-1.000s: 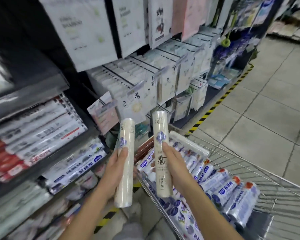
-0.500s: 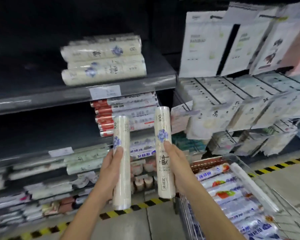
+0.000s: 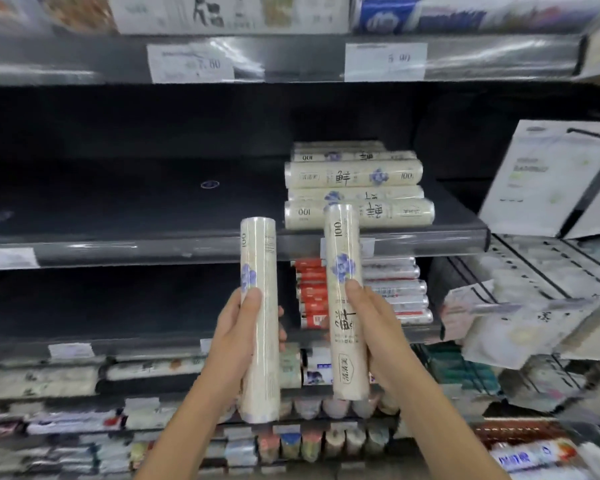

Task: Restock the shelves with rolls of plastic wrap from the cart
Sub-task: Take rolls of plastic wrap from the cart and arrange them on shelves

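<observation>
- The left hand (image 3: 234,329) was wrapped round one roll of plastic wrap (image 3: 258,258), thumb across the front and fingertips showing past the far side. It held the roll upright by its lower half.
- The right hand (image 3: 373,329) gripped a second roll (image 3: 341,237) the same way, also upright and a little higher. The top of that roll stood in front of the stack (image 3: 354,176) on the middle shelf (image 3: 153,249).
- Both rolls hung in the air in front of the shelving, neither one touching a shelf.
- They looked light enough for one hand each, and stiff like a tube, so I judged they wouldn't sag.
- The glossy film around them seemed slick, so a full grip near the middle looked safer than a pinch at an end.
- Being round, they would likely roll away unless laid lengthwise against the stack.
- Count: two rolls in the hands, one each.
- The stack held at least five matching rolls lying on their sides; the rear ones were hard to make out.
- Under that shelf lay a pile of red-ended rolls (image 3: 312,292), too blurred to count.
- No cart showed from where I stood.
</observation>
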Demonstrator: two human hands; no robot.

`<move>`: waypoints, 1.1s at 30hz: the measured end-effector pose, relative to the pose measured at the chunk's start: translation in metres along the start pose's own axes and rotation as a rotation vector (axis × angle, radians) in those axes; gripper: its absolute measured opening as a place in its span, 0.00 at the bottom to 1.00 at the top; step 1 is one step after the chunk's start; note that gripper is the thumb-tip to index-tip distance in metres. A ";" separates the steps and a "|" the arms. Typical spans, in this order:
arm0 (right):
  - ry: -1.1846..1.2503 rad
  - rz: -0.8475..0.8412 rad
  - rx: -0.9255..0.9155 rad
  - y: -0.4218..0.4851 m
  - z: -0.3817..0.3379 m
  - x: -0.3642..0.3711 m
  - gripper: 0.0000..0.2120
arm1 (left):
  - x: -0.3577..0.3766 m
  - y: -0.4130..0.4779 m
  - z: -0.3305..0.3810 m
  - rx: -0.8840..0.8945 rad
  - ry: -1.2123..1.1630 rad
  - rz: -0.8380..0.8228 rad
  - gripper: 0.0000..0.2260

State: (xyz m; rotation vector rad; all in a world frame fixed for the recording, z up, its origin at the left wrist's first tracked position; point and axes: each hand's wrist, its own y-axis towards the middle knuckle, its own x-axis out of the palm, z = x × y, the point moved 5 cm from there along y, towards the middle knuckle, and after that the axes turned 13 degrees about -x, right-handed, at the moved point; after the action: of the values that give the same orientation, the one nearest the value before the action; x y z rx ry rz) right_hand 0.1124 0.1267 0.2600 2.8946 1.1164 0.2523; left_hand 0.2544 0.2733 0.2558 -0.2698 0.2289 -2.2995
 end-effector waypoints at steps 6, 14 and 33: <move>-0.117 -0.027 -0.166 0.035 -0.055 0.009 0.20 | 0.003 0.020 0.052 0.085 -0.017 -0.033 0.21; -0.866 -0.160 -0.575 0.093 -0.151 -0.005 0.20 | 0.014 0.041 0.079 0.140 -0.079 0.013 0.19; -1.421 -0.427 -0.651 0.182 -0.135 -0.022 0.29 | 0.019 0.057 0.072 0.161 -0.143 0.056 0.19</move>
State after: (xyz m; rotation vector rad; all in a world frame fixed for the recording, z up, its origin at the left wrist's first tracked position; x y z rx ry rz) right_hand 0.1953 -0.0271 0.4056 1.4835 0.9384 -1.0373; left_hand 0.3009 0.2150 0.3129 -0.3389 -0.0213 -2.2175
